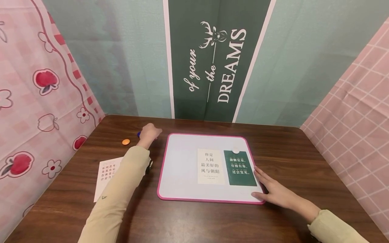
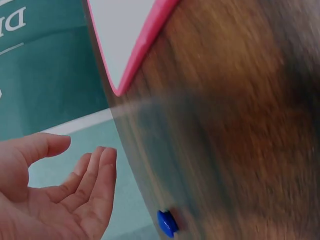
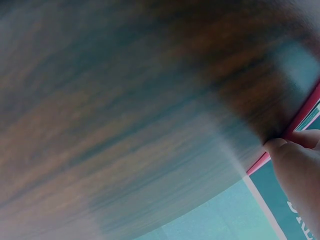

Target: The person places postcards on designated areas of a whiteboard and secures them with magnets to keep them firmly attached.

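A whiteboard [image 1: 180, 165] with a pink frame lies on the table. A cream card [image 1: 209, 177] and a green card [image 1: 241, 180], both printed with Chinese characters, lie on its right half. At the green card's top edge sits a round white magnet [image 1: 235, 149]. Beyond the board's left side, my left hand [image 1: 149, 132] is over the table beside a small blue magnet [image 2: 167, 223]; its fingers are loosely bent and empty in the left wrist view. With fingers extended, my right hand [image 1: 275, 191] touches the board's right edge, thumb near the lower right corner.
An orange round magnet [image 1: 126, 142] lies left of my left hand. Nearer me, a white printed card [image 1: 104, 175] is partly covered by my left sleeve [image 1: 121, 182]. Curtains [image 1: 127, 67] hang behind the table and on both sides.
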The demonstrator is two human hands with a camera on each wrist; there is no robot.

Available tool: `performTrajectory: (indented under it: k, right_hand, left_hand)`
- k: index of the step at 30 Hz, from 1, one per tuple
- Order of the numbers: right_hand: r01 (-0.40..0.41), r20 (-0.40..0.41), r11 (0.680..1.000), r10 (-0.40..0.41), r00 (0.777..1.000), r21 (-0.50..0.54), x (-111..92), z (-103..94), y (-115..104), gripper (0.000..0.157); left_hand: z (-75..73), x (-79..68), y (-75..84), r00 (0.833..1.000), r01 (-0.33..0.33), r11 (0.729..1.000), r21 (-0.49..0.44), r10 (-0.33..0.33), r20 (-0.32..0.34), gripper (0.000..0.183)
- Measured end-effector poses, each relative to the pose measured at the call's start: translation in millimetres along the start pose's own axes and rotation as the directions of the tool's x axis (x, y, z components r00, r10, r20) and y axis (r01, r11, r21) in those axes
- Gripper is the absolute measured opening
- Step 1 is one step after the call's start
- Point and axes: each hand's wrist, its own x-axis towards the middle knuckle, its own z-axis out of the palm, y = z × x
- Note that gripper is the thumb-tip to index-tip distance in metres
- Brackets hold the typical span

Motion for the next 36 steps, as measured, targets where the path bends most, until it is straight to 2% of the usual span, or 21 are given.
performTrajectory:
  k: [6, 12, 27, 36]
  right_hand:
    - [0.002, -0.003, 1.000, -0.002, 1.000, -0.006, 0.5, 0.0, -0.3, 0.088]
    - [0.006, -0.006, 1.000, -0.007, 1.000, -0.009, 0.5, 0.3, 0.4, 0.087]
    - [0.004, -0.011, 1.000, -0.005, 1.000, -0.020, 1.3, 0.4, -0.1, 0.087]
    - [-0.010, -0.002, 1.000, 0.010, 1.000, -0.017, 1.7, 0.5, -2.5, 0.088]
  left_hand:
    - [-5.2, 4.4, -9.8, 0.997, -0.005, 1.000, -0.024, 0.003, -0.073, 0.036]
    - [-10.3, 7.8, -17.2, 0.991, 0.020, 0.998, -0.066, -0.028, -0.127, 0.036]
    - [-14.6, 18.8, -35.8, 0.974, 0.028, 0.993, -0.114, -0.053, -0.219, 0.034]
    - [-13.1, 26.6, -46.3, 0.975, 0.007, 0.999, -0.038, -0.016, -0.220, 0.031]
